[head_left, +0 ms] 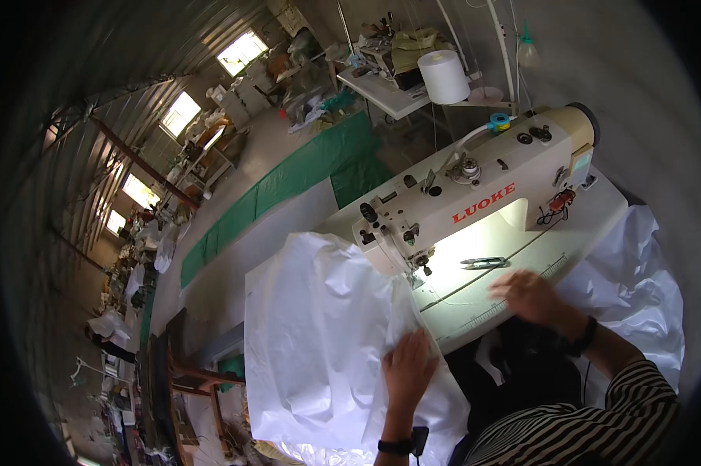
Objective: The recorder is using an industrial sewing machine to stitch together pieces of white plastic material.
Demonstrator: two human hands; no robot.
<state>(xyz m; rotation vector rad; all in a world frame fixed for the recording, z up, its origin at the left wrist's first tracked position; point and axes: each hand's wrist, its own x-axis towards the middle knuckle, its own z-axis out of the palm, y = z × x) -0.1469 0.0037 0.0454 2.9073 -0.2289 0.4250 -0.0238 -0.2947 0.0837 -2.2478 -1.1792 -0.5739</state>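
Observation:
My left hand [409, 368] lies with stretched fingers on a large white plastic-like sheet [319, 342], which drapes over the left end of the sewing machine table. My right hand [527, 297] is over the front edge of the table, fingers loosely bent and a little apart, with nothing visible in them. Just beyond it lies a pair of thread snips [484, 263] on the lit machine bed. The white sewing machine [475, 194] stands across the table. Its needle area [422, 268] is beside the sheet's edge, and a loose thread trails there.
A white thread cone [444, 76] stands behind the machine. More white sheeting [630, 279] hangs at the right. To the left are a long table with a green cover [281, 182] and a wooden stool [203, 388]. A cluttered side table [385, 89] stands at the back.

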